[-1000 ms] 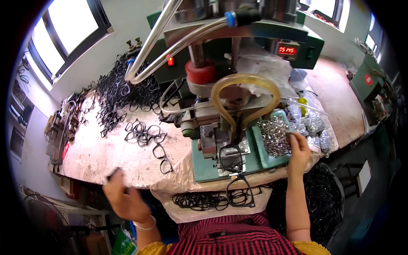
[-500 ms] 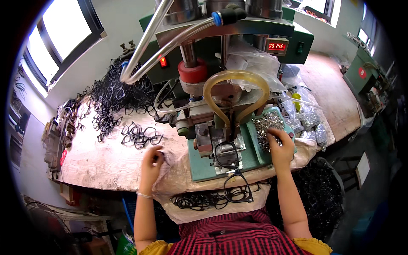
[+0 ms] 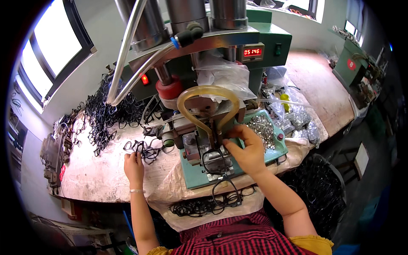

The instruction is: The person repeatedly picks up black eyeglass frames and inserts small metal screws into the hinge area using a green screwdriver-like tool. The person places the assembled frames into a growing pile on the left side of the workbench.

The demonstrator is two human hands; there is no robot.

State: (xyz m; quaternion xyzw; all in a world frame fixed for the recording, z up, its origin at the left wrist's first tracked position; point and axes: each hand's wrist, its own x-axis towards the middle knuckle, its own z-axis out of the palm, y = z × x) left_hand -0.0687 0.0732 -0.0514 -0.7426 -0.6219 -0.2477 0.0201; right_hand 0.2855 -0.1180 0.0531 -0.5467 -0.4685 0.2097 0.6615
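Note:
My left hand (image 3: 134, 169) is at a small group of black eyeglass frames (image 3: 149, 154) on the table, its fingertips pinched on the nearest one. My right hand (image 3: 247, 149) reaches in from the right to the working point of a green press (image 3: 196, 183). Its thumb and fingers are drawn together; anything small between them is hidden. A black eyeglass frame (image 3: 226, 205) hangs at the front of the press, one rim up against the metal fixture (image 3: 217, 163) and the other hanging below. A looped yellowish hose (image 3: 208, 90) arches just above my right fingers.
Beside my right wrist a green tray (image 3: 278, 146) holds many small metal parts (image 3: 261, 129). Plastic bags (image 3: 299, 119) lie beyond it. A large heap of black frames (image 3: 102, 114) is at the back left; more frames (image 3: 193, 207) lie on the cloth before me.
My right hand has moved from the parts tray leftward to the press's working point. My left hand has gone left to the loose frames. The view has shifted, too.

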